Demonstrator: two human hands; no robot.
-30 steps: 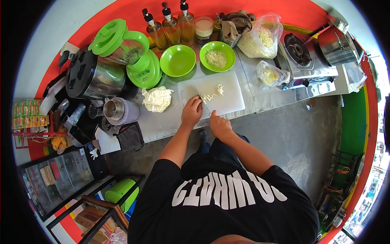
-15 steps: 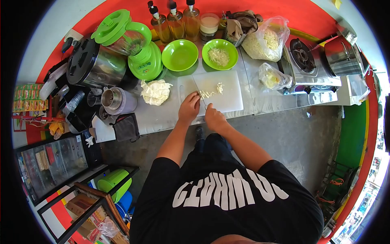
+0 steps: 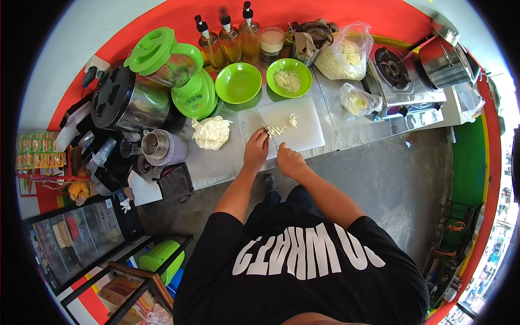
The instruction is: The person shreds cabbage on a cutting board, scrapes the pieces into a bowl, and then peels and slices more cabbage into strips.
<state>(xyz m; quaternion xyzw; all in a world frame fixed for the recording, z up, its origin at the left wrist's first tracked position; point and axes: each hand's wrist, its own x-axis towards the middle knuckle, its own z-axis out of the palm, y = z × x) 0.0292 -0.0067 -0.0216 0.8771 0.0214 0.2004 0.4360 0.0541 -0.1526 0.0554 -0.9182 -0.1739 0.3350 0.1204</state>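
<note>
A white cutting board (image 3: pixel 309 116) lies on the metal counter with small piles of shredded cabbage (image 3: pixel 276 130) on it. My right hand (image 3: pixel 291 161) is closed round the handle of a knife (image 3: pixel 266 121), whose thin blade reaches up and left across the board. Just left of the blade, my left hand (image 3: pixel 256 148) has its fingers bunched together at the shreds; what they press on is too small to make out. A cabbage piece (image 3: pixel 211 132) sits left of the board. Behind stand a green bowl (image 3: pixel 238 83) and a green plate (image 3: pixel 299 70) holding shreds (image 3: pixel 287 81).
Back left are a green blender (image 3: pixel 194 95), a large pot (image 3: pixel 138 100) and a metal-topped container (image 3: pixel 165 147). Pump bottles (image 3: pixel 231 44) line the wall. To the right are a bag of shreds (image 3: pixel 346 57), a smaller bag (image 3: pixel 358 101) and a gas stove (image 3: pixel 398 81).
The whole view has shifted and tilted slightly with the head. Both hands remain at the board's near edge, with the knife still in my right hand.
</note>
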